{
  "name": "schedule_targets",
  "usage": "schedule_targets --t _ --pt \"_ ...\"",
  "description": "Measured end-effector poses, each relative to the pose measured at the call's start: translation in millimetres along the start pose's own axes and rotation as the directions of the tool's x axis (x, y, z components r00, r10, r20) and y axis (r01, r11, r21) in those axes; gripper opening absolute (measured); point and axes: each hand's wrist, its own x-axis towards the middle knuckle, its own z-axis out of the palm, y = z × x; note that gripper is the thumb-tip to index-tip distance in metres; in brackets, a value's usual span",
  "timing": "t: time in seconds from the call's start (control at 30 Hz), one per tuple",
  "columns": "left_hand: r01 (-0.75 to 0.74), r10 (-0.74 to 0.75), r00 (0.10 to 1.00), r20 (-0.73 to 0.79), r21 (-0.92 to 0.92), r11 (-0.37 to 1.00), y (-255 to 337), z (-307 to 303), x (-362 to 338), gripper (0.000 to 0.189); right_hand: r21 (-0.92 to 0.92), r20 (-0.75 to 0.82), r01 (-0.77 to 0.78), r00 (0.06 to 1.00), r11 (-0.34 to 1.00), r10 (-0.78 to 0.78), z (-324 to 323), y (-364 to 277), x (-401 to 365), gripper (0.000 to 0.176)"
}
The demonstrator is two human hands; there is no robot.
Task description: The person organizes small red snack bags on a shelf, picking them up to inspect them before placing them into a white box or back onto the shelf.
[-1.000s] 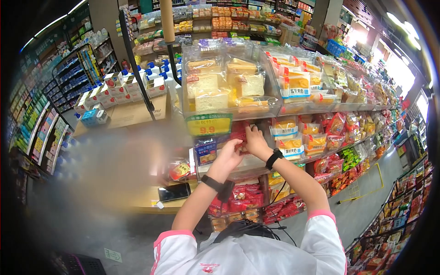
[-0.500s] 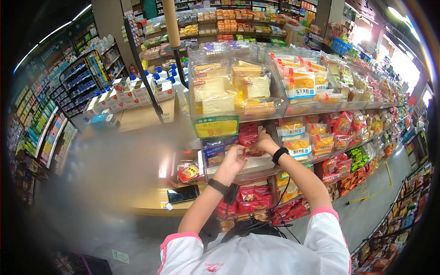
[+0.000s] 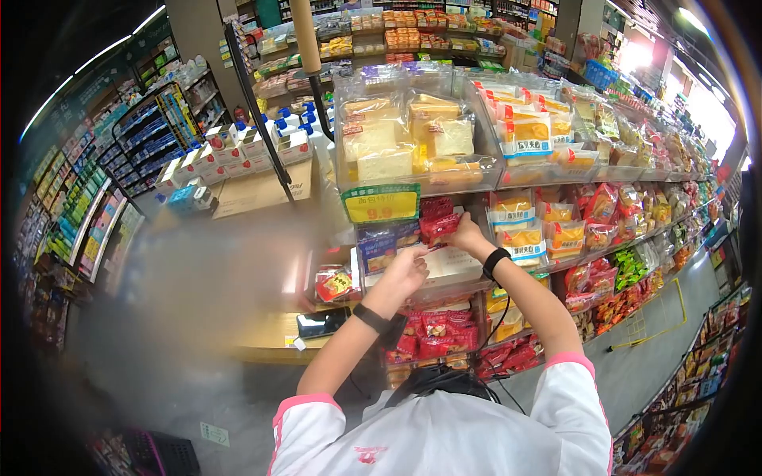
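Note:
On the middle shelf, my right hand point(image 3: 470, 236) grips the right side of a red snack packet point(image 3: 439, 228), fingers closed at its edge. Another red packet point(image 3: 435, 208) lies just behind it. My left hand point(image 3: 406, 270) is low and left of the gripped packet, its fingers curled inward; whether something thin is between them is hidden. Blue packets point(image 3: 382, 247) fill the left of this compartment, next to my left hand. Below my hands runs the pale shelf bottom point(image 3: 456, 268) with its clear front edge. Both wrists wear black bands.
Above hangs a yellow-green price sign point(image 3: 382, 205), under a clear bin of bread packs point(image 3: 385, 163). Packaged cakes point(image 3: 520, 244) stand to the right. A phone point(image 3: 323, 323) lies on the wooden ledge point(image 3: 274, 349). Red packets point(image 3: 440, 333) fill the lower shelf. A blurred shape covers the lower left.
The gripped red packet has come forward and slightly right with my right hand, showing another red packet behind it. My left hand has drawn back from the packet, its fingers more curled.

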Motion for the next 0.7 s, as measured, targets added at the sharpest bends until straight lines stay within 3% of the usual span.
schedule_targets --t 0.07,0.1,0.2,0.33,0.37,0.47,0.57,0.67,0.7 --pt "-0.049 0.05 0.999 0.01 -0.049 0.998 5 -6 -16 0.013 0.092 0.084 -0.095 0.993 0.991 0.088 3 11 7 0.089" --pt "-0.085 0.083 0.996 -0.027 -0.062 0.994 8 3 -34 0.013 -0.139 0.039 -0.037 0.998 0.99 0.042 -1 5 -1 0.089" --pt "-0.127 0.115 0.987 -0.11 -0.114 0.985 20 10 -70 0.01 -0.146 -0.129 -0.106 0.988 0.984 0.087 0 -2 -22 0.086" --pt "-0.163 0.155 0.986 -0.06 -0.19 0.968 31 -23 -75 0.02 -0.023 -0.178 0.192 0.965 0.981 -0.193 4 -22 -43 0.051" --pt "-0.17 0.166 0.985 -0.037 -0.178 0.969 33 -28 -75 0.023 0.125 0.077 0.122 0.988 0.985 -0.132 -7 -39 -53 0.045" --pt "-0.201 0.191 0.978 -0.084 -0.126 0.972 32 -28 -77 0.035 0.32 0.374 0.004 0.918 0.948 -0.13 23 -44 -44 0.068" --pt "-0.22 0.206 0.967 -0.15 -0.081 0.972 31 -25 -79 0.038 0.576 0.496 -0.151 0.846 0.804 -0.197 46 -60 -45 0.077" --pt "-0.228 0.216 0.968 -0.131 -0.088 0.97 31 -37 -68 0.036 0.531 0.447 -0.064 0.868 0.845 -0.215 70 -69 -36 0.083" --pt "-0.254 0.243 0.962 -0.126 -0.081 0.964 29 -35 -67 0.035 0.435 0.418 -0.008 0.887 0.9 -0.194 71 -77 -39 0.085"
